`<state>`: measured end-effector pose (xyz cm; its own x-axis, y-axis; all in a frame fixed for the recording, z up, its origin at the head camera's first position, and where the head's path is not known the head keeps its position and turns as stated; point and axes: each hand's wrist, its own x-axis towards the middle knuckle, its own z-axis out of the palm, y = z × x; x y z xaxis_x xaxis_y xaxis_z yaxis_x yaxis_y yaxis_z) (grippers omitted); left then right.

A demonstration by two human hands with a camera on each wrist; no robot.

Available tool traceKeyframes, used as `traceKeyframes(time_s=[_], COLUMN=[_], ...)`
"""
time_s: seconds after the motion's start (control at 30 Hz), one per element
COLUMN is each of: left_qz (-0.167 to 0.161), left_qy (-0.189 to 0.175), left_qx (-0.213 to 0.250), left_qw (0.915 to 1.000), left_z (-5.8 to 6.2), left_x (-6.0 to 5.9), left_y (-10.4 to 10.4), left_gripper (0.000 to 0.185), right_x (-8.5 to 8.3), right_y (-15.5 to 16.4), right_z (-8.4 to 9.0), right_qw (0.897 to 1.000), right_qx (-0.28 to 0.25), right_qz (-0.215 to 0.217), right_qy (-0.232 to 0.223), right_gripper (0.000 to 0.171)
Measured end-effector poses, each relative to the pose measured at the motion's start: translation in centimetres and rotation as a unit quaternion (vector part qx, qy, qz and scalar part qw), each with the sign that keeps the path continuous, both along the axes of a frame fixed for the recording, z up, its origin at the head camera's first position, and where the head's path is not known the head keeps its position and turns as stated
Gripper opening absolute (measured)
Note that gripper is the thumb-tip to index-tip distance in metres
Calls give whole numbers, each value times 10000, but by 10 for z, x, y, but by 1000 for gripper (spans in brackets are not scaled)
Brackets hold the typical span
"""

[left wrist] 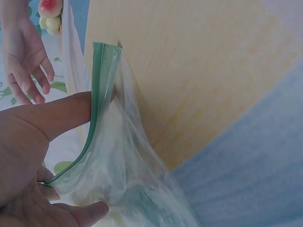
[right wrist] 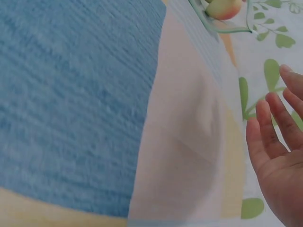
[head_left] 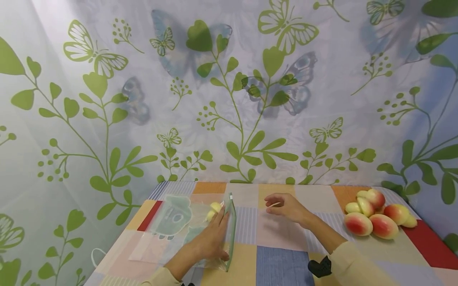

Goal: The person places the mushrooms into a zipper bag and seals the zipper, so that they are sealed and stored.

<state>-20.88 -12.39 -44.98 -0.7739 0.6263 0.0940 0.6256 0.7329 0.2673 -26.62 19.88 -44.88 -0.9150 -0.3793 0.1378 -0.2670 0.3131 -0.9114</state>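
Note:
A clear zip bag [head_left: 157,238] with a green seal and pale green printed figures lies on the left of the table. My left hand [head_left: 211,238] holds its mouth, fingers and thumb spread along the seal. In the left wrist view the thumb [left wrist: 71,113] reaches behind the green seal strip [left wrist: 97,90], and the mouth gapes. A yellow-and-red peach-like fruit [right wrist: 225,8] shows through the bag's mouth in the right wrist view. To the right of the bag, above the table, my right hand [head_left: 286,208] has loosely bent fingers and nothing in its grasp.
Several red-and-yellow peach-like fruits [head_left: 383,226] are piled at the right of the table. A patchwork cloth [head_left: 282,258] covers the tabletop. Behind it hangs a curtain [head_left: 229,99] printed with leaves and butterflies.

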Motion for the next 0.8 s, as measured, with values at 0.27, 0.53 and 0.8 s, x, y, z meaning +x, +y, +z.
traceKeyframes(time_s=[0.27, 0.53, 0.8], left_qz=[71, 51, -3], left_qy=[-23, -11, 61], left_qx=[-29, -54, -58], left_qw=[10000, 10000, 10000], left_z=[3, 1, 1], left_x=[1, 0, -1], left_y=[1, 0, 0], left_gripper=[129, 129, 129], right_x=[3, 9, 18], right_y=[22, 45, 66], right_z=[7, 11, 14], right_qw=[9994, 9986, 9973], right_qx=[253, 385, 519], right_qz=[-228, -340, -520], right_qy=[35, 109, 63], right_gripper=[48, 47, 51])
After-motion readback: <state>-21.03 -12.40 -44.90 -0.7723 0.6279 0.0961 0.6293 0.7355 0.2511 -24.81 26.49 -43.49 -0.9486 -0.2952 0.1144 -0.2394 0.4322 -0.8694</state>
